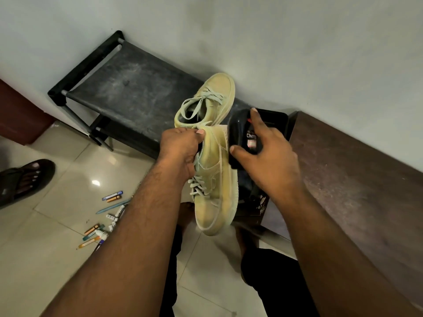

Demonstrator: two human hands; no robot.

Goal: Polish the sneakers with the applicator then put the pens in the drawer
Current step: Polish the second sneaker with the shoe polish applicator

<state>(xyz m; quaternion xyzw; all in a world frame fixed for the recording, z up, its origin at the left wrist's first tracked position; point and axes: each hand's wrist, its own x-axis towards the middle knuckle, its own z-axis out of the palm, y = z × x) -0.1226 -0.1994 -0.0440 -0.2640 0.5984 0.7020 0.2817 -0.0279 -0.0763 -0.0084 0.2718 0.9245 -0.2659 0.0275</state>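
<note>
A pale green sneaker [214, 179] is held in the air by the left hand [180, 146], whose grip is closed on its collar: the fingers are curled into the opening and the thumb is laid on the outside. The toe is pointed down toward the floor. A black applicator [241, 138] is gripped by the right hand [269, 156], with thumb and fingers wrapped round its body, and its edge is pressed against the side of the held sneaker near the heel.

The second sneaker [211, 99] is set on the black bench [128, 88], at the bench's right end, just behind the held one. A black box [277, 120] is seen beside it against the wall, partly hidden by the right hand.

Pens [107, 216] are scattered on the tiled floor [45, 236], left of the left forearm and in front of the bench. A sandalled foot [23, 179] is seen at the floor's left edge. A brown wooden surface [354, 179] is found on the right.
</note>
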